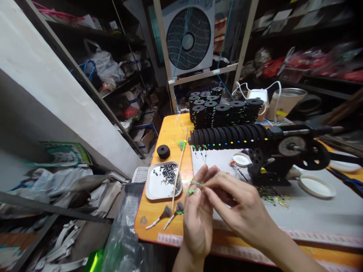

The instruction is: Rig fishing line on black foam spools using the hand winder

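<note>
Both hands meet in front of the ridged black roll, near the table's front. A thin strand with small green beads [197, 183] runs between the fingers. My right hand [241, 200] is closed, thumb and forefinger pinching one end of that strand. My left hand [198, 217] has its palm turned up, its thumb pressing on the strand near a green bead cluster. Just behind the fingers, several fine lines with small beads [202, 151] hang from the black foam roll [229, 136], which has a row of coloured pinheads along its side.
The roll sits on a geared winding device [266, 166]. Left of my hands are a white tray [151, 189] of small black pieces, a thin stick [178, 173], two dark-tipped brushes [166, 213] and a black foam spool [163, 151]. Stacked spools [210, 109] stand behind; white lids [317, 186] lie right.
</note>
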A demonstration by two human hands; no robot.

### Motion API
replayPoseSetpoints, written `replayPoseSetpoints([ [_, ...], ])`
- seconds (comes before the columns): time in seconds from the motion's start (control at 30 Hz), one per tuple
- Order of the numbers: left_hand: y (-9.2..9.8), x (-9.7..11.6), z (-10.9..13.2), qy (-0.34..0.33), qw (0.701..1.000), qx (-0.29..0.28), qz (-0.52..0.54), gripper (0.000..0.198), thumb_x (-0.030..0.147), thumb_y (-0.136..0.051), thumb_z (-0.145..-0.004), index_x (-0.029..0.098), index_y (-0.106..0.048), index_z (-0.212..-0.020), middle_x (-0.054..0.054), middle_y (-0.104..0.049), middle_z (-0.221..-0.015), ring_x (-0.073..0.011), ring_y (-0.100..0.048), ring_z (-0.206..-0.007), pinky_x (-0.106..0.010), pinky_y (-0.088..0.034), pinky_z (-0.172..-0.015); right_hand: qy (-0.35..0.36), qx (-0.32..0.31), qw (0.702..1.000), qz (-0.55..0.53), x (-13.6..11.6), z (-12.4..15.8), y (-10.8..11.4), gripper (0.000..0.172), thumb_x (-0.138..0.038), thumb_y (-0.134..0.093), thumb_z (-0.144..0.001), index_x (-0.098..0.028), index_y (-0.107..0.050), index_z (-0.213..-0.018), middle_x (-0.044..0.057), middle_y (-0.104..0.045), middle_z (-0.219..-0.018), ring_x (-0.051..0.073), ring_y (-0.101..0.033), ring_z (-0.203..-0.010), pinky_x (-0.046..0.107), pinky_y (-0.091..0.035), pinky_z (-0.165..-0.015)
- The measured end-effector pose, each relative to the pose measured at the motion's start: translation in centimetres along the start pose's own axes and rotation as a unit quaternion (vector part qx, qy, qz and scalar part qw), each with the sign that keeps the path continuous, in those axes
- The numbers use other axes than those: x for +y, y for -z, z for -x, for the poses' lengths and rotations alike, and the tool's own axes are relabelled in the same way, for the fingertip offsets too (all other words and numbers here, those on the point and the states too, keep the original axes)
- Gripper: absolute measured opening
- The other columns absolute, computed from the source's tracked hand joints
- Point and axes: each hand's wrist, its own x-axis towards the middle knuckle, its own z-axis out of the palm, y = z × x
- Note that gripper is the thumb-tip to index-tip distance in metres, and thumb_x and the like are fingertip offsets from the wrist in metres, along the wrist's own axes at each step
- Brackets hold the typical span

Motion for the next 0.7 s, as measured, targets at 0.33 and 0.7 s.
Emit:
replayPoseSetpoints([
  [0.33, 0.6, 0.8, -0.4, -0.048, 0.998, 0.025, -0.014, 0.043, 0.022, -0.030, -0.098, 0.012, -0.061, -0.126, -0.014, -0.060, -0.134, -0.0251, -0.048, -0.132, -0.041, -0.029, -0.117, 0.034, 0.144, 0.985, 0.086, 0.7, -1.8, 1.5, 0.010, -0.007, -0.065, -0.082, -0.016, -0.064, -0.087, -0.001, -0.053, -0.071, 0.008, -0.046, -0.059, 0.022, -0.037, -0.052],
  [0.7, 0.8, 1.2, -0.3, -0.065, 0.997, 0.021, -0.025, 0.043, 0.025, -0.032, -0.098, 0.011, -0.060, -0.127, -0.016, -0.059, -0.135, -0.0270, -0.048, -0.132, -0.043, -0.029, -0.117, 0.054, 0.165, 0.967, 0.188, 3.0, -3.0, 1.7, 0.007, -0.010, -0.064, -0.083, -0.016, -0.063, -0.080, -0.001, -0.052, -0.067, 0.009, -0.045, -0.058, 0.024, -0.038, -0.054],
])
